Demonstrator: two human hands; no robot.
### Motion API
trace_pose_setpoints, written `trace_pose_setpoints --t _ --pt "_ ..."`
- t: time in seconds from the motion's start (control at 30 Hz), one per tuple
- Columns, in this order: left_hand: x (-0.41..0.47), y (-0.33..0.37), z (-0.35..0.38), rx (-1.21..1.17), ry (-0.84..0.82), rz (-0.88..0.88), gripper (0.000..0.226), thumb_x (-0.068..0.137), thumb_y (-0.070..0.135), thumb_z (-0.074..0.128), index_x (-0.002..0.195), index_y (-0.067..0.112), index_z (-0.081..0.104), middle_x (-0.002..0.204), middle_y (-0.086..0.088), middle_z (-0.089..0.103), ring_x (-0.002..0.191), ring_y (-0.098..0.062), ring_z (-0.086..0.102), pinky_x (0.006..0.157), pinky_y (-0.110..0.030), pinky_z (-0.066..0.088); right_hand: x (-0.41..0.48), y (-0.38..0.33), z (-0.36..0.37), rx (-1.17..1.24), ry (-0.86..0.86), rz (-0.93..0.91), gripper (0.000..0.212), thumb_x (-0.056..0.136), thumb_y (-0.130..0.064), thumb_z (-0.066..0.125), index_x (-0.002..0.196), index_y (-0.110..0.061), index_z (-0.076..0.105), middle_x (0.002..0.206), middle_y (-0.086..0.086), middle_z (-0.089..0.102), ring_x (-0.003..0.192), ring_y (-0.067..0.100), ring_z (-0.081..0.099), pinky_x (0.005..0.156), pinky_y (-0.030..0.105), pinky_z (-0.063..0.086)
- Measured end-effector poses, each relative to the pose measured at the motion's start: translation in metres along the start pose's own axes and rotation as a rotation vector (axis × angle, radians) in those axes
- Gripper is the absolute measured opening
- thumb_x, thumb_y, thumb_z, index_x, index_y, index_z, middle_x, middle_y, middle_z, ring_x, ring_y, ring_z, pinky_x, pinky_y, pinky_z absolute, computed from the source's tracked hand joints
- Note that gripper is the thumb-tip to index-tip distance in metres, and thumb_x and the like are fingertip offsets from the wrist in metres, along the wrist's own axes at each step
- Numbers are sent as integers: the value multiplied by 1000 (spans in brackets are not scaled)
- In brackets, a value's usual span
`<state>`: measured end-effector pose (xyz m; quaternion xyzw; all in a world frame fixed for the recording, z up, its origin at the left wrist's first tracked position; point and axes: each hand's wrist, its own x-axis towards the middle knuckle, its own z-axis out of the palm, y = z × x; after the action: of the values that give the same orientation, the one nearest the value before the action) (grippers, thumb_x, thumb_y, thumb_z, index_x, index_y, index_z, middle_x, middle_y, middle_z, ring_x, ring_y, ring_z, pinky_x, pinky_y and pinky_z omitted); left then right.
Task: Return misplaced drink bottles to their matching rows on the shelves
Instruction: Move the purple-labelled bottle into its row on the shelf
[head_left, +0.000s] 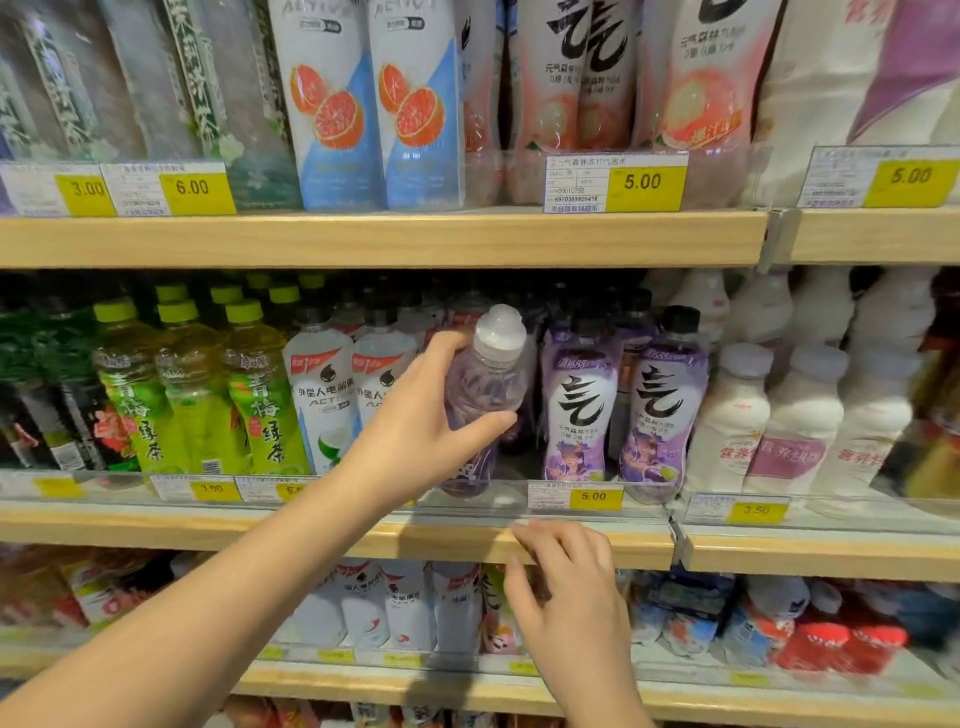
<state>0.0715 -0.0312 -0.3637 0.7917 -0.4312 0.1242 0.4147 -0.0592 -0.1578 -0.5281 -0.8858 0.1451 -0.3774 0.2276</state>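
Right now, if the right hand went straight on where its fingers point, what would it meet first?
Probably the middle shelf's front edge; the right hand looks close to it, though depth is unclear.

Pale purple bottle (480, 400), white cap (500, 330); yellow price tags (595, 497); lime-green tea labels (265, 421).
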Motion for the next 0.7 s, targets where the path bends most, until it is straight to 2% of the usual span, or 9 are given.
trace_pose_setpoints --t 0.1,0.23,0.37,0.47,0.57,0.6,0.7 --pt "-11 3 -6 -61 53 47 70 84 46 75 142 36 36 135 18 52 127 -4 51 104 -34 46 2 2 1 8 4 0 23 92 -47 64 112 -38 72 108 -25 55 110 8 47 60 13 41" --pt "-17 18 -24 -176 166 103 68 87 38 76 143 38 37 135 23 53 126 3 51 99 -11 41 3 -3 0 -3 10 -7 16 89 -39 75 105 -35 73 104 -22 58 106 10 49 57 14 39" --pt "-25 25 -47 -162 159 147 70 86 35 78 143 39 38 135 26 55 124 4 54 95 -7 41 12 -10 -2 -115 -25 -88 15 81 -31 83 92 -31 72 92 -17 57 93 13 49 53 21 38" --pt "-37 19 -62 -176 160 105 68 86 37 78 142 39 40 132 23 59 122 0 58 96 -13 45 19 -18 0 -180 -55 -192 20 76 -26 88 87 -27 72 90 -13 61 88 18 55 59 27 44" --pt "-49 6 -80 -191 196 29 64 85 40 78 139 43 42 128 18 63 119 -6 61 98 -34 52 21 -32 8 -195 -92 -254 20 77 -25 89 90 -27 74 92 -11 65 87 23 60 70 38 48" --pt "-52 2 -87 -204 206 8 63 85 41 77 138 44 43 127 18 64 117 -6 62 97 -37 53 21 -37 11 -196 -101 -257 19 78 -26 88 92 -28 75 93 -11 65 88 23 61 71 39 47" --pt "-65 -13 -108 -223 226 -35 61 84 42 77 137 42 45 125 20 65 115 -1 62 96 -35 54 22 -54 21 -182 -135 -264 19 82 -25 85 97 -29 74 94 -11 65 89 25 61 73 40 46"
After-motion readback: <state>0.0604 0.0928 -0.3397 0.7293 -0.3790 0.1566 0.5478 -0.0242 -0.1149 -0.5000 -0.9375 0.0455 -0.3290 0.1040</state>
